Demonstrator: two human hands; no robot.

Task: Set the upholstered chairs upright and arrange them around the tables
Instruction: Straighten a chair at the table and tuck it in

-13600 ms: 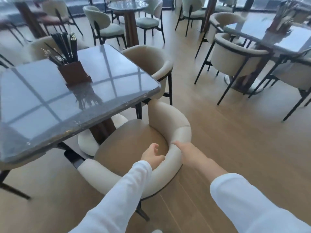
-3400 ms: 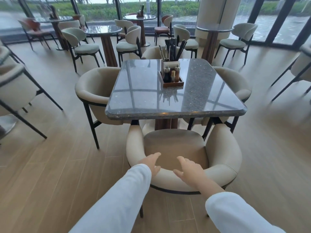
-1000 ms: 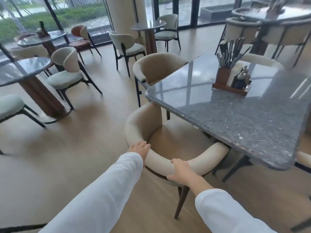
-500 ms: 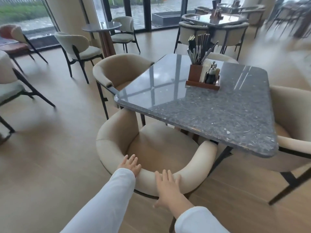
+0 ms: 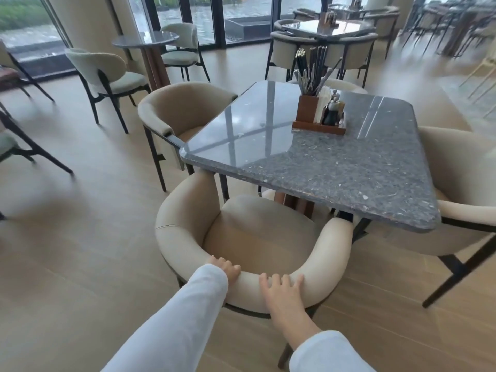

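A beige upholstered chair (image 5: 188, 232) with a curved backrest stands upright, its seat partly under the near edge of a grey stone-topped square table (image 5: 322, 167). My left hand (image 5: 226, 269) rests on the top of the backrest with its fingers curled over the rim. My right hand (image 5: 280, 291) lies flat on the outside of the backrest, fingers spread. A second beige chair (image 5: 182, 108) is tucked in at the table's left side, a third (image 5: 461, 162) at its right side. The top of another chair (image 5: 346, 85) shows behind the table.
A wooden caddy (image 5: 318, 114) with cutlery and condiments stands on the table. Pale green chairs (image 5: 107, 73) and a round table (image 5: 146, 40) stand to the left, another set table with chairs (image 5: 322, 30) at the back. Wood floor lies bare on my left.
My view has come around behind the chair. My left fingers have curled over the backrest rim; my right hand stays flat on it. The chair sits a little further under the table.
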